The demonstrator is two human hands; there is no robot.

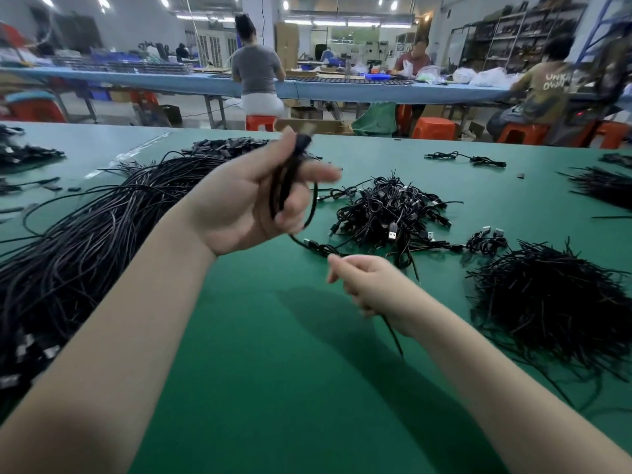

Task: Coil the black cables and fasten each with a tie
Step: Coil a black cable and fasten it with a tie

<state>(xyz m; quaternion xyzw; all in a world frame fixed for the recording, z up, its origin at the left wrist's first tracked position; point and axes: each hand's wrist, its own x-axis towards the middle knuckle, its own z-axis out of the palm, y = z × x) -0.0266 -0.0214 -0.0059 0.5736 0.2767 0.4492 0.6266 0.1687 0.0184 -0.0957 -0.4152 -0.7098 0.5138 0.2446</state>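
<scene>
My left hand (239, 203) is raised above the green table (273, 371), palm toward me, and grips a partly coiled black cable (285, 179) between thumb and fingers. A loop of the cable hangs below the hand and trails down to the table. My right hand (367, 285) is lower and to the right, and pinches a thin black tie (393, 333) whose end sticks out toward me. A heap of coiled, tied cables (386, 210) lies behind the hands. Loose ties (554, 302) are piled at the right.
A large bundle of uncoiled black cables (75, 248) covers the left of the table. Small cable groups (468, 158) lie near the far edge. More ties (602, 186) sit at the far right. Beyond the table, people sit at a long blue bench (171, 82) on orange stools.
</scene>
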